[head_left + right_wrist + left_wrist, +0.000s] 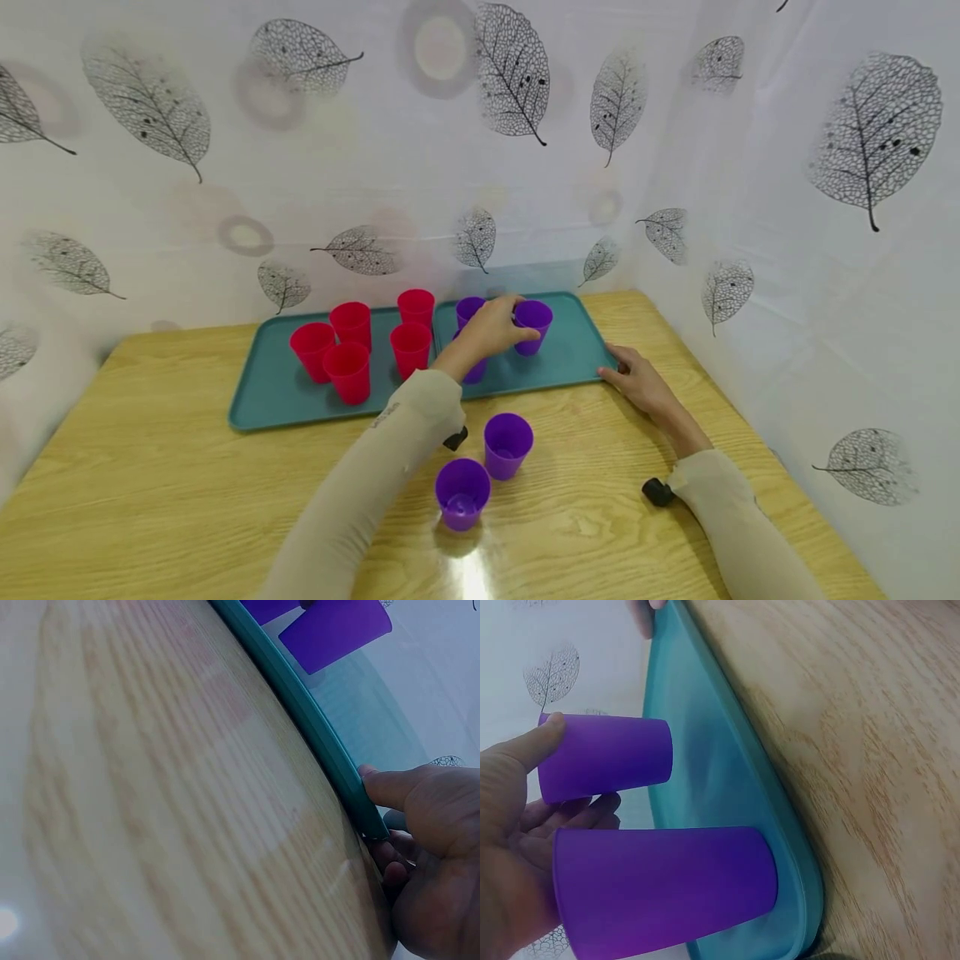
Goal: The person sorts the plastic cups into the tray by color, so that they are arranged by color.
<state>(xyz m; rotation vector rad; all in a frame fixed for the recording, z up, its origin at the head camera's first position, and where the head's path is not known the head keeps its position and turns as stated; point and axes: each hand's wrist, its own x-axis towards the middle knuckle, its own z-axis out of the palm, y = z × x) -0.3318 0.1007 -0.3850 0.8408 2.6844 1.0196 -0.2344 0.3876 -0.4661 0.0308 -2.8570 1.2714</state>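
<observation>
My left hand grips a purple cup by its upper part, over the right-hand teal tray. The left wrist view shows the thumb on one side of this cup and the fingers on the other. Another purple cup stands on the tray close by. Partly hidden behind the left hand, two purple cups stand at that tray's left side. My right hand pinches the tray's near right corner, thumb on the rim and fingers under it.
Left of it, a second teal tray holds several red cups. Nearer on the wooden table stand two upright purple cups, one behind the other. A leaf-patterned sheet hangs behind and along the right.
</observation>
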